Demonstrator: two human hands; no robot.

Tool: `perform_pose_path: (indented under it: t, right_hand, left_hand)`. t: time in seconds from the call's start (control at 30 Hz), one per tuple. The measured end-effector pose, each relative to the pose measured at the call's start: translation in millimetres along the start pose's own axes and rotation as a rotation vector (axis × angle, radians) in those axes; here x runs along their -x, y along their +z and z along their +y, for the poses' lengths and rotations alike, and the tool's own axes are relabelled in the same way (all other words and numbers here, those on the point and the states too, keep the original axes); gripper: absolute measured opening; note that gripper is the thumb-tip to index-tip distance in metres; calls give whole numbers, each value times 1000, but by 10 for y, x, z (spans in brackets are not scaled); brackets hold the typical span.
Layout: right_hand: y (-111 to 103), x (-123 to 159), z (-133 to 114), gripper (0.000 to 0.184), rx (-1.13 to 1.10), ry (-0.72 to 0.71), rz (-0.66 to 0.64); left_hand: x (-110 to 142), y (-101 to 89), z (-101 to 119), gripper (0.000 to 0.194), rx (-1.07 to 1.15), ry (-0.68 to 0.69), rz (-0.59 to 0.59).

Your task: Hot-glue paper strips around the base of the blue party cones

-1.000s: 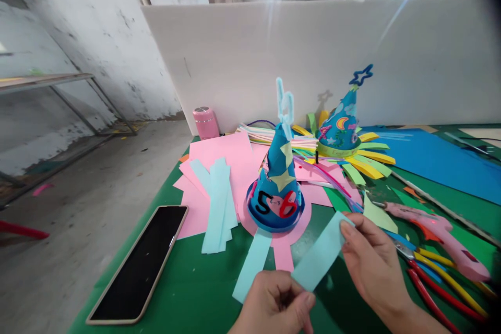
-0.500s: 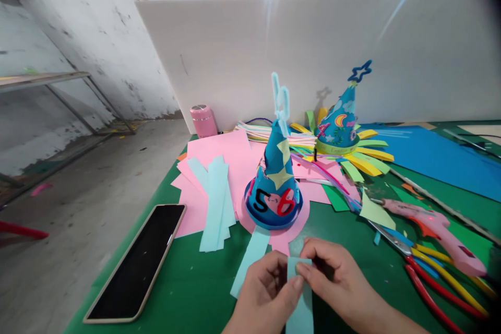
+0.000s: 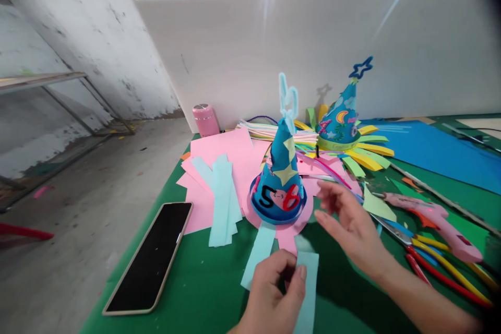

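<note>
My left hand (image 3: 276,292) pinches the upper left edge of a light blue paper strip (image 3: 308,292) at the front of the table. Raised beside the decorated blue cone hat (image 3: 278,188), my right hand (image 3: 346,224) has its fingers apart and nothing in them. The hat stands upright on a pink paper ring (image 3: 307,216), with a "5" and a red "6" on its front and a pale blue pipe-cleaner shape on top. A second light blue strip (image 3: 258,258) and a pink tab (image 3: 287,242) stick out from under its front.
Left of the hat, several light blue strips (image 3: 223,203) lie on pink sheets (image 3: 201,214). A phone (image 3: 151,258) rests by the left edge. On the right are a pink glue gun (image 3: 438,216) and scissors (image 3: 450,271). Another cone hat (image 3: 340,122) and a pink jar (image 3: 205,120) stand behind.
My right hand has let go of the light blue strip and moved up and right, its fingers spreading. My left hand still holds the strip. The view has shifted slightly.
</note>
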State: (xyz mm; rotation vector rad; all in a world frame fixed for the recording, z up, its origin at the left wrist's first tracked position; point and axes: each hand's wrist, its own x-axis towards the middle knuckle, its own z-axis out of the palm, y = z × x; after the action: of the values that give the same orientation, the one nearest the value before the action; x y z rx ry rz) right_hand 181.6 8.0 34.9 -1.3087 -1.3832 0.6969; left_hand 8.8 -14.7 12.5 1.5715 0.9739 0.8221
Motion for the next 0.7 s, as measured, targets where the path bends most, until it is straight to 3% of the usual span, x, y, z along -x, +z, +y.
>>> perform_pose_path:
  t: [0.17, 0.27, 0.43, 0.6, 0.7]
  right_hand:
    - [50, -537, -142, 85, 114, -149, -60]
    - [172, -724, -204, 94, 75, -149, -179]
    - [318, -771, -208, 79, -68, -145, -237]
    - [353, -770, -217, 55, -66, -195, -100]
    - [383, -782, -250, 50, -39, -222, -30]
  left_hand:
    - [6, 24, -87, 14, -325, 404, 39]
    - [-22, 49, -110, 14, -415, 600, 108]
    - [-57, 50, -77, 16, -449, 687, 160]
    - [-50, 43, -61, 18, -421, 692, 177]
    - [-36, 55, -80, 17, -425, 663, 174]
